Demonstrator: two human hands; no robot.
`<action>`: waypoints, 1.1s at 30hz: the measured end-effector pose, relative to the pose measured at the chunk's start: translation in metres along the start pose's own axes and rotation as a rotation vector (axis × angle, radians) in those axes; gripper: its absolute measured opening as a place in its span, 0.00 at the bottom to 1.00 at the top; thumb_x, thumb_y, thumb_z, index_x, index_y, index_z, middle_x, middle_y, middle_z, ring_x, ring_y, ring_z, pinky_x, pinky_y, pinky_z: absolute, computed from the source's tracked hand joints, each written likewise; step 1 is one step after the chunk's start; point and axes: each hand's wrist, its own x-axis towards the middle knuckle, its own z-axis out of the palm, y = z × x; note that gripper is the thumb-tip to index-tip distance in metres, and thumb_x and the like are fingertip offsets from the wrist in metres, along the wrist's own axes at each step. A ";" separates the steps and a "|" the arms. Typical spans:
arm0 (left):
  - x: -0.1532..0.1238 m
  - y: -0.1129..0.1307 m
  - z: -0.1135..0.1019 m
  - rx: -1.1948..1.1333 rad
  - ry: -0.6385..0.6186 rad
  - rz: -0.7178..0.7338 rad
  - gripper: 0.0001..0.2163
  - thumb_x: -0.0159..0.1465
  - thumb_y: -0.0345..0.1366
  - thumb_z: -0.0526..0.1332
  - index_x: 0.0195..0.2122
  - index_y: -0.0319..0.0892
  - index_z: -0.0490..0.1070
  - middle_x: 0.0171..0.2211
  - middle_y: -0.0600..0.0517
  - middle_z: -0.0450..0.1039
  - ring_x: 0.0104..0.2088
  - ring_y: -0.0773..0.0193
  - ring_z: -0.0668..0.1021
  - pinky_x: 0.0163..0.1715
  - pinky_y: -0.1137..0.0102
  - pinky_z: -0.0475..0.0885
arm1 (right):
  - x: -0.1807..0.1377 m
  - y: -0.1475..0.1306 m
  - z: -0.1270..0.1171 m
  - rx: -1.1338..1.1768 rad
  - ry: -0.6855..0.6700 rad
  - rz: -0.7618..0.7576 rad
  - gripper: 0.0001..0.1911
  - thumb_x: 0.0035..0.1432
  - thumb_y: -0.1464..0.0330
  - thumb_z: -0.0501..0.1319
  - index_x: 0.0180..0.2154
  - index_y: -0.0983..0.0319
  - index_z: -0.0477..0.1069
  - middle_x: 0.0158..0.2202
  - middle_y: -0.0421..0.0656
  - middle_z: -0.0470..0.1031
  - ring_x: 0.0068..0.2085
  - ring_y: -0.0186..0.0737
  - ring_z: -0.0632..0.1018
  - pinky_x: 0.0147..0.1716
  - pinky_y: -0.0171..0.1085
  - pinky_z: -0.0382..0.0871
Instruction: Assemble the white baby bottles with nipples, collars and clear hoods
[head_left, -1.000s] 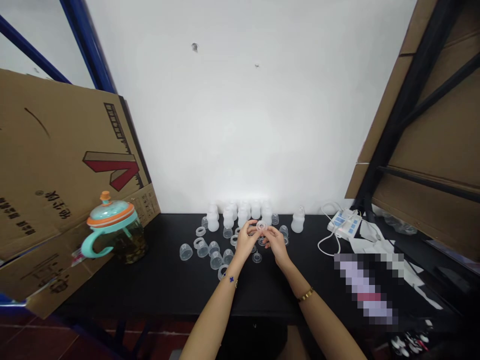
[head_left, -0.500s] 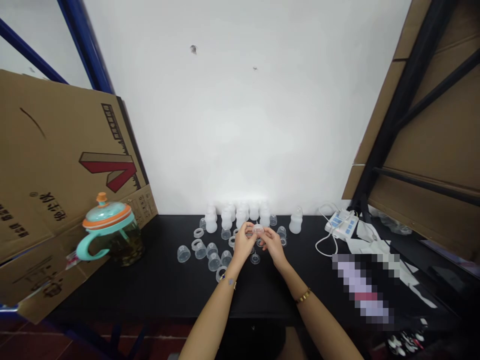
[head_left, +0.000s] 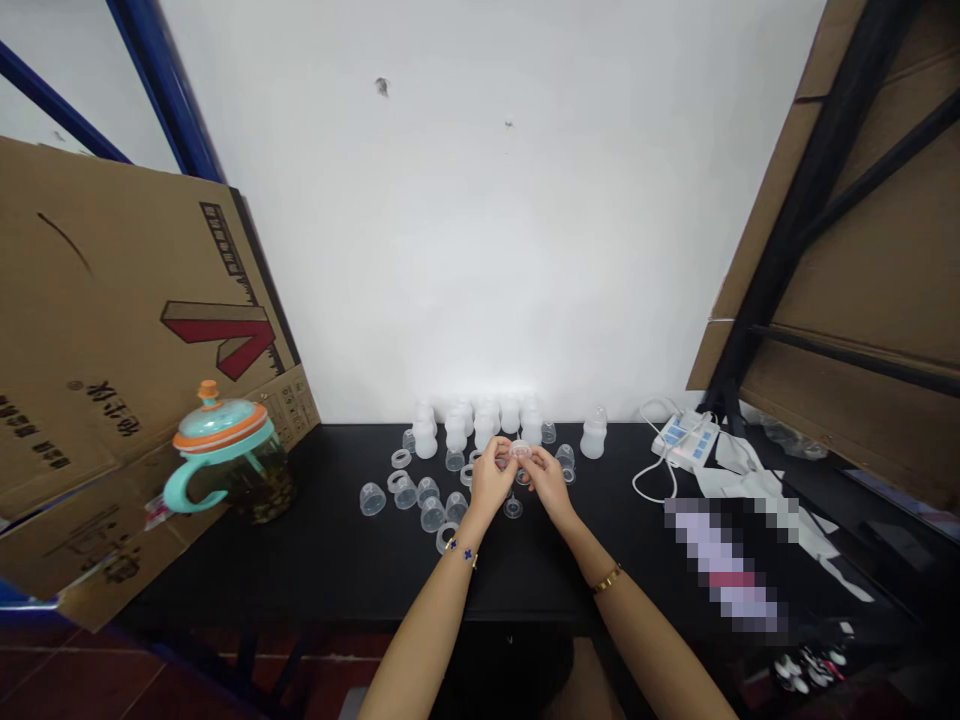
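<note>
Between both hands, just above the black table, is a translucent bottle collar ring [head_left: 520, 450]. My left hand [head_left: 493, 474] pinches it from the left, and my right hand [head_left: 546, 476] grips it from the right; whether a nipple sits in it is too small to tell. Below the hands a clear silicone nipple [head_left: 513, 508] lies on the table. Left of my left hand are several clear dome caps [head_left: 433, 514] and loose collar rings [head_left: 401, 458]. Behind the hands stand several frosted white baby bottles [head_left: 456, 432], partly hidden by one another.
One bottle with a nipple on top [head_left: 594, 434] stands apart at right. A teal-lidded pitcher [head_left: 229, 460] is at far left before a cardboard sheet [head_left: 112, 300]. A white power strip [head_left: 686, 440] with cables and crumpled papers [head_left: 739, 470] lie right on the black table [head_left: 315, 570].
My hands stay together on the collar ring with only slight finger movement. The whole view has shifted a little; the things on the table look unmoved.
</note>
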 end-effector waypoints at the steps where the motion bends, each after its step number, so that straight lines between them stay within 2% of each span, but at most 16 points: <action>1: 0.000 0.000 0.000 0.001 0.000 0.003 0.08 0.58 0.35 0.64 0.39 0.45 0.72 0.35 0.50 0.80 0.37 0.60 0.81 0.37 0.68 0.72 | 0.000 0.000 0.000 -0.007 0.001 0.003 0.21 0.48 0.53 0.68 0.36 0.62 0.75 0.26 0.40 0.75 0.22 0.34 0.71 0.15 0.30 0.58; 11: 0.000 0.001 0.001 0.033 0.018 0.025 0.08 0.58 0.34 0.64 0.39 0.44 0.72 0.34 0.50 0.80 0.35 0.60 0.80 0.36 0.69 0.72 | -0.003 -0.003 0.000 -0.053 0.004 -0.006 0.21 0.49 0.51 0.67 0.37 0.61 0.76 0.28 0.41 0.76 0.23 0.35 0.71 0.17 0.31 0.58; 25: -0.002 0.006 0.000 0.044 0.027 0.003 0.08 0.58 0.39 0.65 0.38 0.45 0.73 0.32 0.51 0.79 0.33 0.60 0.79 0.35 0.69 0.70 | -0.005 -0.002 0.002 -0.081 0.019 -0.059 0.19 0.52 0.50 0.66 0.33 0.60 0.75 0.25 0.41 0.74 0.26 0.40 0.73 0.21 0.35 0.65; 27: -0.003 0.006 0.000 0.022 0.054 0.012 0.08 0.59 0.40 0.65 0.38 0.45 0.73 0.34 0.50 0.79 0.34 0.60 0.79 0.35 0.69 0.71 | -0.007 -0.003 0.001 -0.113 0.045 -0.102 0.19 0.53 0.51 0.66 0.37 0.60 0.76 0.29 0.42 0.76 0.27 0.40 0.74 0.24 0.35 0.67; 29: -0.001 0.005 -0.001 -0.021 0.106 0.015 0.09 0.60 0.42 0.65 0.39 0.45 0.72 0.35 0.49 0.79 0.36 0.60 0.80 0.36 0.69 0.72 | -0.009 -0.010 0.003 -0.157 0.116 -0.190 0.22 0.54 0.53 0.67 0.47 0.58 0.75 0.38 0.44 0.79 0.31 0.40 0.75 0.28 0.36 0.69; 31: 0.002 0.004 -0.003 -0.126 0.160 -0.023 0.12 0.59 0.44 0.66 0.40 0.43 0.71 0.35 0.48 0.79 0.36 0.60 0.80 0.37 0.69 0.73 | -0.009 -0.021 0.006 -0.169 0.168 -0.283 0.28 0.55 0.55 0.67 0.56 0.55 0.70 0.49 0.47 0.77 0.38 0.42 0.76 0.31 0.36 0.70; 33: 0.007 0.003 -0.006 -0.288 0.178 -0.114 0.16 0.57 0.45 0.67 0.41 0.42 0.70 0.35 0.48 0.78 0.35 0.60 0.81 0.34 0.69 0.74 | -0.005 -0.034 0.011 -0.134 0.147 -0.329 0.24 0.58 0.56 0.65 0.54 0.56 0.72 0.52 0.47 0.76 0.41 0.44 0.76 0.33 0.36 0.71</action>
